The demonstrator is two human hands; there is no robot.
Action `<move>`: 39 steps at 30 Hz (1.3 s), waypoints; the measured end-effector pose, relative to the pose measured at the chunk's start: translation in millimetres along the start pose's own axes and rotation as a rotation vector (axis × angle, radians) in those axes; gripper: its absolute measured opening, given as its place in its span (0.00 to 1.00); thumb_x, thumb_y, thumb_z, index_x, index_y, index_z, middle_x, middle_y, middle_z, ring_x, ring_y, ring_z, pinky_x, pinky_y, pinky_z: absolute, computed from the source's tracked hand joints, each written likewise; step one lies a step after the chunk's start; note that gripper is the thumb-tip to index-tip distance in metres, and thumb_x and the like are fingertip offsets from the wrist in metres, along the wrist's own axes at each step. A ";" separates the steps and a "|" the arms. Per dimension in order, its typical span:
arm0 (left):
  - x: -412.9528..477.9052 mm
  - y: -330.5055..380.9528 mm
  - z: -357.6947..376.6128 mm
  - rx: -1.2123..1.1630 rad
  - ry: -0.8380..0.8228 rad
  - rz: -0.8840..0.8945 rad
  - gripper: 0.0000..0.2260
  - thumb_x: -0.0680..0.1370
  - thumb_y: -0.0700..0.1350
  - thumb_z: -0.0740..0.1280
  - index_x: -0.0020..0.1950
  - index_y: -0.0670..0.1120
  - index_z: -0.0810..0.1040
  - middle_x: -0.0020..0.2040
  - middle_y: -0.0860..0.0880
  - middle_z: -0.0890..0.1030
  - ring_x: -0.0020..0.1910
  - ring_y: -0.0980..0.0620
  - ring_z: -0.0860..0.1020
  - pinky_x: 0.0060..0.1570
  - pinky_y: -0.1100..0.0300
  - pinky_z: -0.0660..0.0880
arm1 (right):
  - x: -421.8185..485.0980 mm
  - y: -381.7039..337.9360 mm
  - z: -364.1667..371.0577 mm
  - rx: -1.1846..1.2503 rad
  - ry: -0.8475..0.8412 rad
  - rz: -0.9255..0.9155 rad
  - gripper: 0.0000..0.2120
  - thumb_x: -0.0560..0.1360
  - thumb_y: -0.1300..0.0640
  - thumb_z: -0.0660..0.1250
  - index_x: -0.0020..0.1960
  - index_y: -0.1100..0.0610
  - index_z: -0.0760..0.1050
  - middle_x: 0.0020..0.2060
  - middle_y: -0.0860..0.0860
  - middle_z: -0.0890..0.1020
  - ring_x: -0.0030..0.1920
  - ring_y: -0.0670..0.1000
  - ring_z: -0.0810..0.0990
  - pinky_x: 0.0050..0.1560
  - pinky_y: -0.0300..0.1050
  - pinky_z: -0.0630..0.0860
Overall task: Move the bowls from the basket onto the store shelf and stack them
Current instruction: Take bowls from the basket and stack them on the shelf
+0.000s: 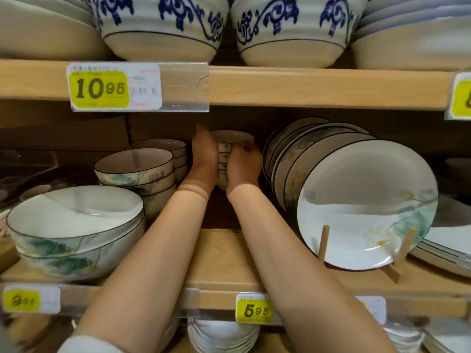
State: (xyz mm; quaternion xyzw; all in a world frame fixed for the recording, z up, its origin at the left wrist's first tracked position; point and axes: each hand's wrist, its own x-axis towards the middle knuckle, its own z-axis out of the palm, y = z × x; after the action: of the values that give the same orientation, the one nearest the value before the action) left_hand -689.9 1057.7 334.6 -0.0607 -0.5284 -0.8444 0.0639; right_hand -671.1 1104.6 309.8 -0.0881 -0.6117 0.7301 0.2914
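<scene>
A stack of several small white bowls with blue patterned sides [225, 154] stands deep on the middle wooden shelf [224, 253]. Both my arms reach far into the shelf. My left hand [202, 159] presses flat against the stack's left side, fingers pointing up. My right hand [244, 164] holds the stack's right side, its fingers curled over the rim of the top bowl. The base of the stack is hidden behind my wrists. No basket is in view.
Stacked lotus-pattern bowls [137, 171] and a big wide bowl [76, 225] stand left of my arms. Upright plates on a wooden rack [356, 207] stand on the right. Blue-and-white bowls [163, 24] fill the shelf above, and white dishes [221, 337] sit below.
</scene>
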 end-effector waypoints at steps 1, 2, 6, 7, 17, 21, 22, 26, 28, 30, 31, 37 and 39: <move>-20.3 -1.2 -4.8 -0.035 -0.027 -0.006 0.21 0.82 0.52 0.50 0.56 0.42 0.78 0.53 0.42 0.82 0.52 0.45 0.80 0.56 0.53 0.76 | -10.1 0.2 -4.2 0.073 0.002 0.035 0.17 0.79 0.58 0.59 0.66 0.61 0.71 0.61 0.61 0.77 0.61 0.61 0.76 0.64 0.55 0.73; -41.1 -2.2 -10.2 -0.042 -0.001 -0.016 0.18 0.82 0.51 0.52 0.51 0.44 0.79 0.49 0.45 0.82 0.49 0.47 0.80 0.54 0.55 0.76 | -21.9 1.9 -9.6 0.152 0.011 0.093 0.14 0.79 0.58 0.60 0.64 0.59 0.73 0.59 0.59 0.78 0.59 0.59 0.77 0.62 0.54 0.74; -124.4 -18.4 -45.1 0.026 0.182 0.030 0.15 0.83 0.48 0.51 0.51 0.48 0.77 0.56 0.46 0.82 0.57 0.49 0.79 0.60 0.52 0.73 | -80.9 11.8 -47.4 0.294 -0.091 0.278 0.05 0.77 0.59 0.62 0.47 0.49 0.72 0.44 0.48 0.79 0.44 0.47 0.79 0.39 0.40 0.76; -145.7 -21.0 -56.5 0.020 0.188 0.038 0.16 0.83 0.48 0.51 0.52 0.47 0.78 0.56 0.44 0.83 0.57 0.47 0.80 0.59 0.53 0.74 | -97.0 12.9 -58.8 0.312 -0.160 0.275 0.07 0.77 0.61 0.62 0.47 0.49 0.73 0.44 0.49 0.81 0.44 0.47 0.81 0.40 0.39 0.77; -318.7 -9.9 -215.9 0.094 0.328 0.108 0.15 0.79 0.43 0.55 0.47 0.37 0.79 0.43 0.35 0.84 0.39 0.45 0.83 0.42 0.60 0.80 | -249.9 54.3 -68.8 0.426 -0.526 0.464 0.12 0.78 0.67 0.56 0.45 0.60 0.78 0.41 0.57 0.84 0.45 0.53 0.85 0.47 0.47 0.81; -378.8 10.5 -304.7 0.107 0.547 0.084 0.14 0.80 0.39 0.54 0.45 0.37 0.79 0.37 0.38 0.83 0.32 0.49 0.81 0.35 0.63 0.78 | -323.3 88.8 -28.3 0.311 -0.651 0.567 0.11 0.77 0.68 0.56 0.44 0.62 0.77 0.34 0.57 0.83 0.36 0.54 0.83 0.39 0.45 0.82; -392.5 14.2 -328.0 0.129 0.603 0.069 0.14 0.80 0.39 0.54 0.45 0.37 0.79 0.36 0.39 0.83 0.32 0.49 0.80 0.35 0.64 0.77 | -342.3 98.7 -17.4 0.287 -0.686 0.590 0.11 0.77 0.68 0.56 0.44 0.62 0.77 0.33 0.56 0.83 0.34 0.53 0.83 0.38 0.45 0.82; -442.4 22.0 -420.4 0.212 0.781 -0.070 0.13 0.80 0.38 0.54 0.45 0.38 0.79 0.37 0.41 0.83 0.33 0.48 0.80 0.35 0.63 0.76 | -414.7 140.9 24.4 0.130 -0.839 0.707 0.10 0.78 0.67 0.56 0.45 0.61 0.76 0.34 0.56 0.83 0.32 0.51 0.82 0.35 0.42 0.80; -464.2 22.3 -462.4 0.218 0.862 -0.139 0.12 0.79 0.38 0.56 0.44 0.39 0.79 0.36 0.42 0.83 0.33 0.48 0.79 0.34 0.62 0.75 | -446.0 162.5 42.2 0.046 -0.898 0.766 0.10 0.78 0.67 0.57 0.45 0.62 0.77 0.35 0.58 0.83 0.31 0.52 0.82 0.33 0.43 0.80; -481.7 21.4 -500.0 0.221 0.932 -0.197 0.12 0.79 0.38 0.56 0.46 0.39 0.79 0.36 0.43 0.83 0.32 0.48 0.78 0.35 0.60 0.74 | -473.1 182.6 56.8 -0.062 -0.954 0.798 0.09 0.78 0.65 0.58 0.47 0.62 0.78 0.36 0.58 0.84 0.33 0.53 0.83 0.35 0.44 0.79; -488.6 20.5 -517.1 0.222 0.962 -0.227 0.12 0.79 0.38 0.56 0.47 0.38 0.78 0.35 0.43 0.83 0.31 0.49 0.78 0.35 0.60 0.73 | -484.3 192.1 62.7 -0.106 -0.975 0.812 0.08 0.78 0.63 0.60 0.47 0.62 0.78 0.36 0.57 0.84 0.34 0.52 0.83 0.36 0.43 0.78; -496.4 5.4 -595.5 0.295 1.013 -0.389 0.12 0.78 0.38 0.56 0.44 0.42 0.78 0.35 0.44 0.83 0.33 0.48 0.79 0.36 0.59 0.71 | -527.7 250.4 99.0 -0.308 -1.019 0.921 0.05 0.77 0.62 0.64 0.46 0.62 0.78 0.36 0.56 0.84 0.34 0.53 0.82 0.38 0.45 0.78; -489.8 -1.0 -617.8 0.347 0.993 -0.439 0.12 0.78 0.39 0.57 0.45 0.42 0.79 0.37 0.45 0.84 0.35 0.48 0.80 0.37 0.58 0.71 | -532.9 274.4 112.6 -0.347 -1.018 0.955 0.05 0.77 0.62 0.64 0.45 0.62 0.78 0.36 0.57 0.83 0.35 0.54 0.82 0.39 0.46 0.78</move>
State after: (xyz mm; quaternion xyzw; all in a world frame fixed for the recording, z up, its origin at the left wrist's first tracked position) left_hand -229.5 523.4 -17.9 0.4662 -0.5662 -0.6658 0.1367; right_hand -378.8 703.2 -44.3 -0.0397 -0.6735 0.6207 -0.3995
